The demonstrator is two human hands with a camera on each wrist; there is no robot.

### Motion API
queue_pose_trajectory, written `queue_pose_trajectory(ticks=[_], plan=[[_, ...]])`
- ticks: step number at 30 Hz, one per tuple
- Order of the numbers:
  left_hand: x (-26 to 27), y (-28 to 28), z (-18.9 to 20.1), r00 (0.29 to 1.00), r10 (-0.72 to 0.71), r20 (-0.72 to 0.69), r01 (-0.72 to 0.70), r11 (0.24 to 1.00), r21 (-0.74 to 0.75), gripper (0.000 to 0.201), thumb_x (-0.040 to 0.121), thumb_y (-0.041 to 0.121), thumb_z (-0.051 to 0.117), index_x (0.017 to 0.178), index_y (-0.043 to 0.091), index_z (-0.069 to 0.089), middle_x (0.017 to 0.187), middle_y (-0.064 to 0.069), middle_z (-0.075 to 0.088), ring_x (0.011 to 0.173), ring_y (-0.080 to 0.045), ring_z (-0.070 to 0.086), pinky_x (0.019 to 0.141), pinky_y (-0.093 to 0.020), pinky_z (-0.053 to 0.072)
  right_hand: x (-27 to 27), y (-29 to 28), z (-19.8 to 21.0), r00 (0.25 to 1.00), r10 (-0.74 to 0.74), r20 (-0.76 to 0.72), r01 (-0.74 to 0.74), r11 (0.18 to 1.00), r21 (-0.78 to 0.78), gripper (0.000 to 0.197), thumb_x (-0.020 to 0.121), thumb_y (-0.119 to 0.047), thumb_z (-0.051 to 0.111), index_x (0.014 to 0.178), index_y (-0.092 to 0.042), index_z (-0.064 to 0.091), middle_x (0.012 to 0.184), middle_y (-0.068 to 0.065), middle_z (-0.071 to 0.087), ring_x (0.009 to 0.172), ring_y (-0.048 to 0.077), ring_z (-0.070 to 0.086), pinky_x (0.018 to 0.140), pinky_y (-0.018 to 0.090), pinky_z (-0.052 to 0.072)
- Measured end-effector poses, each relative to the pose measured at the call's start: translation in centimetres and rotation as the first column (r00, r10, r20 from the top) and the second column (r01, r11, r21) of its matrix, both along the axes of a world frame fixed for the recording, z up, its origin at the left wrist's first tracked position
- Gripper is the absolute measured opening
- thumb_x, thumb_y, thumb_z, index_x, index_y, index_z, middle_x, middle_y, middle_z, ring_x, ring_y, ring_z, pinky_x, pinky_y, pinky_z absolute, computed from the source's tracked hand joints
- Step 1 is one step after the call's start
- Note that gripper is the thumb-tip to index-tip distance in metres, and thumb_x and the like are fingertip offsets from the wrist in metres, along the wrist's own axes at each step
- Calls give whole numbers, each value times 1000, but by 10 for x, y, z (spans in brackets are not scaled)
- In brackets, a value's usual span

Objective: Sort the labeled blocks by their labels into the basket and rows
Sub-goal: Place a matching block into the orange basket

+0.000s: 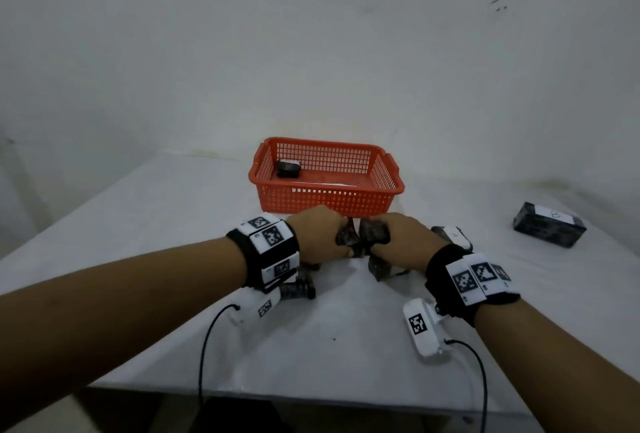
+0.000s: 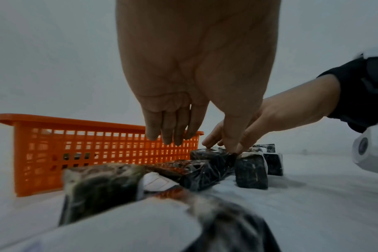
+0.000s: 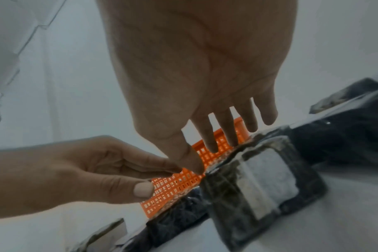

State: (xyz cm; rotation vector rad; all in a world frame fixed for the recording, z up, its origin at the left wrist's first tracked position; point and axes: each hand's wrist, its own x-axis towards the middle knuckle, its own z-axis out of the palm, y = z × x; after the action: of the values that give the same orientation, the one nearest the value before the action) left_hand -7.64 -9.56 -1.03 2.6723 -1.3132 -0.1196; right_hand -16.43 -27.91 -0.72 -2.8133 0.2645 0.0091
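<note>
Several dark marbled blocks with white labels lie bunched in front of the orange basket. One block lies inside the basket at its left. My right hand pinches the top of a tilted block between thumb and fingers, its white label facing the wrist. My left hand hovers beside it with its fingers hanging fairly straight. Its thumb tip touches the neighbouring block. The two hands almost touch. Labels under the hands are hidden.
A block marked A lies just right of my right hand. Another labeled block sits alone at the far right. One more block lies under my left wrist. The white table ends near my forearms; a wall stands behind the basket.
</note>
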Motion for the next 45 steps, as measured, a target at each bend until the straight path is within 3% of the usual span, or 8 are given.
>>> queue_pose_trajectory(ticks=[10,17,24,26,30,34,38,45], plan=[[3,-68,-4,998,24,-51,-28,997,-70,37,89,34,75,116,9,68,106,-9,73,95,-27,69,87,-37,57,-1,-36,5,995,-100,28,100,995,0,34,90,-9,61,123,-17,69,120,10,71,107,31,67,96,41,53],[11,-80,-6,996,81,-42,-83,996,-41,40,80,28,84,113,8,72,105,-11,75,95,-29,72,89,-42,60,0,-49,1,996,-82,20,82,996,-17,53,92,-23,70,143,-19,56,133,8,67,119,29,63,101,36,48],[13,-71,16,994,74,-78,-80,994,-70,41,75,29,86,112,12,77,94,-2,75,80,-17,69,65,-24,52,-4,-62,4,995,-72,71,61,988,142,64,82,-25,83,140,-19,55,136,2,60,106,19,62,94,29,47],[15,-64,26,993,61,-99,-73,989,-126,49,76,30,85,121,15,76,101,-1,76,86,-16,69,72,-28,57,-5,-63,6,992,-65,106,40,974,223,63,84,-24,81,140,-20,53,138,1,58,113,19,62,96,28,46],[20,-47,40,972,21,-234,-84,962,-261,57,83,31,82,136,16,67,124,-1,73,111,-17,68,102,-31,52,-8,-62,7,965,-111,237,-23,867,498,53,86,-19,81,133,-20,56,126,-2,65,98,12,72,79,17,55],[24,-31,43,904,-43,-426,-162,886,-434,64,90,42,76,145,15,58,144,-4,63,132,-21,59,111,-30,37,-9,-53,11,920,-198,338,-118,683,720,43,89,-13,79,129,-12,61,126,9,66,100,29,75,78,31,63],[22,-22,36,845,-124,-520,-212,815,-540,35,83,43,81,110,21,80,106,-5,80,106,-32,74,105,-56,53,-9,-45,14,916,-201,347,-162,608,778,44,93,-14,75,134,-10,59,125,13,66,98,27,75,67,24,60],[16,-19,32,864,-50,-501,-295,756,-584,33,75,36,87,101,18,79,96,-4,80,94,-29,77,92,-54,60,-5,-46,13,965,-102,243,-160,506,847,70,83,2,81,144,-15,51,133,16,60,105,28,72,75,30,62]])
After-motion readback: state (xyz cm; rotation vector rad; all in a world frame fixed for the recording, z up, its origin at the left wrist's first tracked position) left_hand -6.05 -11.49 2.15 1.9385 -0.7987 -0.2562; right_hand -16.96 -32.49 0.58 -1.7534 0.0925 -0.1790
